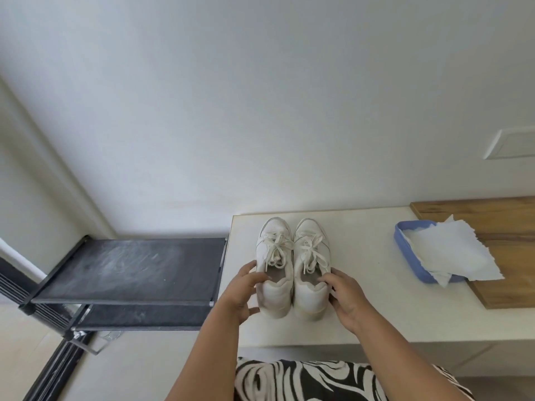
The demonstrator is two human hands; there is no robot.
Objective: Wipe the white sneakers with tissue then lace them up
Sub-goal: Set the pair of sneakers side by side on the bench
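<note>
Two white sneakers (292, 267) stand laced, side by side on the desk (362, 314). Left hand (241, 293) and right hand (344, 296) each grip a heel collar. Wiping hasn't begun, I'd say; tissue (451, 250) waits in the blue tray (405, 244), well beyond the right hand.

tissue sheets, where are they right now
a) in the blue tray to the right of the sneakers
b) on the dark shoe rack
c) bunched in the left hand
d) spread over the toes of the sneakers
a: the tissue sheets lie in and spill over the blue tray, apart from the sneakers, which the left hand and right hand hold at the heels.
</note>
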